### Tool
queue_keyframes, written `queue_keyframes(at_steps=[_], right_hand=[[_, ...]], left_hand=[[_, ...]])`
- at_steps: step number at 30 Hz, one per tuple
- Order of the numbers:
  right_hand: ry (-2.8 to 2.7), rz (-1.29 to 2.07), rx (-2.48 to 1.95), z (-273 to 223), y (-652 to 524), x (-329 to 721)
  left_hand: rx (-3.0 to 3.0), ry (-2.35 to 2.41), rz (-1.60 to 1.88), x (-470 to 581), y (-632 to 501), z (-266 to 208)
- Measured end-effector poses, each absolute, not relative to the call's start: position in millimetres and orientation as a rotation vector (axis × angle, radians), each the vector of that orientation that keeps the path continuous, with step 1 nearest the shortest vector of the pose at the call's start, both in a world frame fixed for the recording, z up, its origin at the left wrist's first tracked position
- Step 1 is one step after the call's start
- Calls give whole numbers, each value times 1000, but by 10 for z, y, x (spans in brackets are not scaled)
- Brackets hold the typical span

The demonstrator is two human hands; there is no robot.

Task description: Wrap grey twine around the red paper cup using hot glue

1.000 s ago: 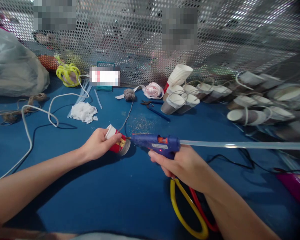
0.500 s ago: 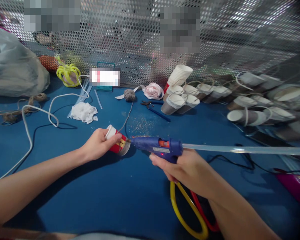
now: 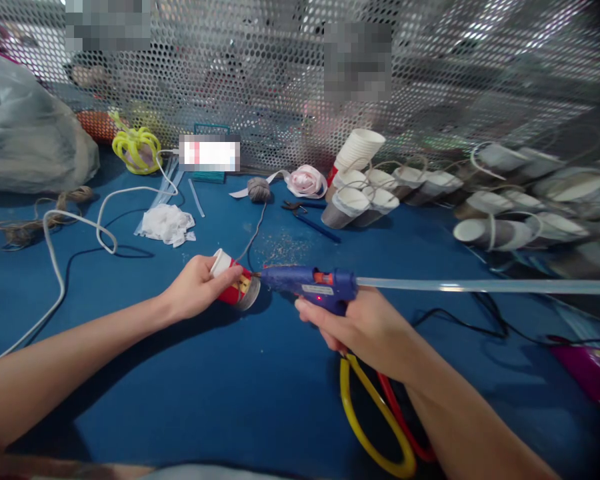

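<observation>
My left hand is closed around a red and white paper cup, which lies tilted with its base toward the right. Grey cord wraps the cup's base end, and a strand runs from there up to a ball of grey cord. In my right hand is a blue hot glue gun with a small red light lit. Its nozzle is at the cup near the cord; whether it touches I cannot tell. A long clear glue stick sticks out of its back.
Yellow- and red-handled scissors lie below my right wrist. Blue-handled pliers, a pink ribbon roll and white scraps lie farther back. Cord-wrapped cups stand at right; a white cable crosses the left.
The glue gun and my right hand have shifted slightly left and up, the nozzle staying by the cup's base end. My left hand and the cup have hardly moved.
</observation>
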State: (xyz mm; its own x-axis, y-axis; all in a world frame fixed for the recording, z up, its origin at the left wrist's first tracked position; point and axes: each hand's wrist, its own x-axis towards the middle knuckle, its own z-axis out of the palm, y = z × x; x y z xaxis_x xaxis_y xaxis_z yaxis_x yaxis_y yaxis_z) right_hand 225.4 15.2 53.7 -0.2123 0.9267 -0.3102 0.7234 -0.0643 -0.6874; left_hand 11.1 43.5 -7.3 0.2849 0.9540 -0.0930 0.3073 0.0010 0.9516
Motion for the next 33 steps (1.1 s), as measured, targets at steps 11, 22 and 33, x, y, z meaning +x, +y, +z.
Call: queue_keyframes(at_steps=[11,22,33], right_hand=[[-2119,1064,-1694,538,63,2309],[-2385,760,-1490,540,10,2317],[-1981,1271,-1648,541,203,2337]], left_hand=[[1451,1182,799,121,438,-65],[1417,1168,811,127,426,-43],[1492,1170,798,108,419,-79]])
